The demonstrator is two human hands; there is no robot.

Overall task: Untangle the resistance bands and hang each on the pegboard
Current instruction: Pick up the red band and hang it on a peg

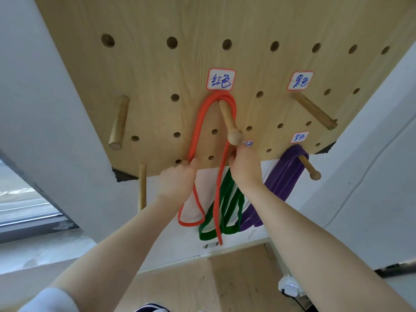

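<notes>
A wooden pegboard (157,75) fills the upper view. An orange-red band (198,122) is looped over a ball-tipped peg (228,119) under a handwritten label (221,79). My left hand (177,179) grips the band's left strand near the board's lower edge. My right hand (244,165) holds the right strand just below the peg's ball. A green band (229,206) hangs behind my right hand; its peg is hidden. A purple band (286,176) hangs on a lower right peg (309,167).
Bare pegs stick out at the left (118,123), upper right (315,111) and bottom left (142,185). More labels (300,81) mark pegs. A window (27,199) is at the left, a wooden surface (213,284) below, and a white plug (290,287) at lower right.
</notes>
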